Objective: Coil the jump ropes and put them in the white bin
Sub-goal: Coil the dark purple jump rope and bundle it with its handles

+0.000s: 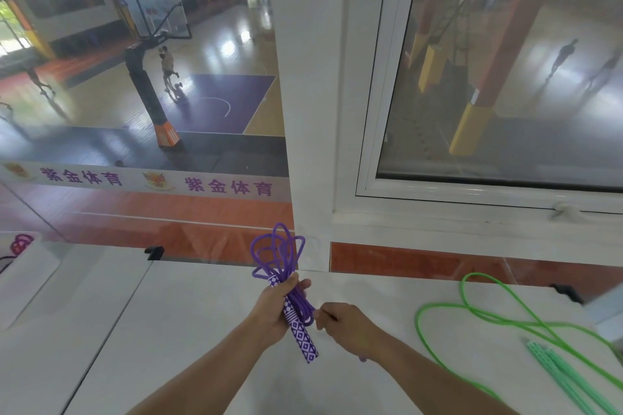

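A purple jump rope (pixel 276 254) is bundled into loops with its purple-and-white patterned handles (pixel 301 333) pointing down toward me. My left hand (pixel 273 308) is closed around the bundle where cord meets handles. My right hand (pixel 340 322) pinches a strand of the purple cord just right of the handles. A green jump rope (pixel 472 317) lies loose on the white table at the right, its green handles (pixel 553 371) near the right edge. The white bin (pixel 23 274) sits at the far left with a pink rope (pixel 21 243) inside.
The white table top (pixel 168 330) runs along a glass barrier and a white window frame (pixel 313 145). Black clamps (pixel 155 253) hold the glass at the table's far edge. Beyond the glass lies a basketball court with people.
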A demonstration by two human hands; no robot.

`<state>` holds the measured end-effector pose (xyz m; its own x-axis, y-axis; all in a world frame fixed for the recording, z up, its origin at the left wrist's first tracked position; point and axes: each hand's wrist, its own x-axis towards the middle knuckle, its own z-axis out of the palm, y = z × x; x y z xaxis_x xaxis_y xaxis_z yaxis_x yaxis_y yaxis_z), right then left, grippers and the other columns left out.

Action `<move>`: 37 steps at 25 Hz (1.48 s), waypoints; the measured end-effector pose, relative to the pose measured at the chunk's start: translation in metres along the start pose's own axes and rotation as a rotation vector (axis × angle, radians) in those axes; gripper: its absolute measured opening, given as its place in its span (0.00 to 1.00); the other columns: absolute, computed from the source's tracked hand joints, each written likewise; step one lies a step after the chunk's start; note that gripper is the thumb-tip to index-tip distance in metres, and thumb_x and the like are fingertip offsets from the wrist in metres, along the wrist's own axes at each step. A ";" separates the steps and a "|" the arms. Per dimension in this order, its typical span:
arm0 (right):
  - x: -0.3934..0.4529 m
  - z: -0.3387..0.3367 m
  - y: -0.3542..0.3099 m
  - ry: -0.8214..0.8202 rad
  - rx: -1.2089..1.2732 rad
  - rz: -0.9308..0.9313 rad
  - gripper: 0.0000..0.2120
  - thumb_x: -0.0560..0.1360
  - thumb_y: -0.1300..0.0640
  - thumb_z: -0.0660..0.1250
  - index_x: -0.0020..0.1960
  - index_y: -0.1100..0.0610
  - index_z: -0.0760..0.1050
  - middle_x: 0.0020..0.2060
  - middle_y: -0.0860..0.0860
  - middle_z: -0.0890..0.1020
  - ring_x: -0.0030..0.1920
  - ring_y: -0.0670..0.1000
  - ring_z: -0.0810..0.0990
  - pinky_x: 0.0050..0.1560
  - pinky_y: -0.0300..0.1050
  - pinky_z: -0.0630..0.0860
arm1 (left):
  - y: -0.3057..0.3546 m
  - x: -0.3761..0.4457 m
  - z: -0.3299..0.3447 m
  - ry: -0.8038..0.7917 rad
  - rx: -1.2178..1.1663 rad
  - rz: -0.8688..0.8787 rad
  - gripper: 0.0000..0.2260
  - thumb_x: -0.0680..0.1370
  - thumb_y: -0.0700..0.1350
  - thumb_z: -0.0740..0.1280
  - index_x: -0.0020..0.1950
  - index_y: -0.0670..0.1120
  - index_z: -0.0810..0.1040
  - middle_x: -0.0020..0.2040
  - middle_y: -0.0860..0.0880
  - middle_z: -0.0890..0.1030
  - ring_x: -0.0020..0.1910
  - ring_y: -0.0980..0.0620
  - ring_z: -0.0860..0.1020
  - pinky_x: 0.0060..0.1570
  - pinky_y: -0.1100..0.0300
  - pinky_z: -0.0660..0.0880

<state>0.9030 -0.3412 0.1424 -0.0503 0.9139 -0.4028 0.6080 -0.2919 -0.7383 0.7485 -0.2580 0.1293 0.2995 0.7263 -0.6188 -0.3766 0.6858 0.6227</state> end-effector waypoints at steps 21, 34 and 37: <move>0.003 -0.057 0.051 -0.056 -0.331 0.094 0.11 0.81 0.52 0.58 0.44 0.51 0.76 0.38 0.46 0.78 0.36 0.47 0.75 0.39 0.42 0.70 | 0.030 0.013 -0.039 0.055 0.193 0.031 0.05 0.81 0.35 0.65 0.49 0.33 0.78 0.38 0.39 0.83 0.39 0.43 0.83 0.45 0.53 0.79; 0.034 -0.018 0.051 0.165 -0.095 -0.069 0.47 0.70 0.42 0.70 0.80 0.49 0.49 0.78 0.47 0.59 0.77 0.51 0.60 0.75 0.51 0.64 | 0.035 -0.012 -0.020 -0.464 0.689 -0.252 0.10 0.78 0.39 0.71 0.39 0.44 0.73 0.31 0.47 0.69 0.27 0.51 0.69 0.39 0.53 0.77; 0.042 -0.013 0.029 0.232 0.069 -0.210 0.39 0.66 0.51 0.71 0.75 0.46 0.61 0.66 0.47 0.76 0.65 0.49 0.76 0.61 0.46 0.78 | 0.043 -0.018 -0.012 -0.644 0.649 -0.380 0.09 0.79 0.40 0.70 0.41 0.45 0.73 0.31 0.50 0.70 0.27 0.55 0.70 0.39 0.57 0.77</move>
<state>0.9288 -0.3074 0.1110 0.0175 0.9938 -0.1094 0.5479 -0.1011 -0.8304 0.7166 -0.2422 0.1611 0.7930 0.2074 -0.5729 0.3389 0.6311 0.6977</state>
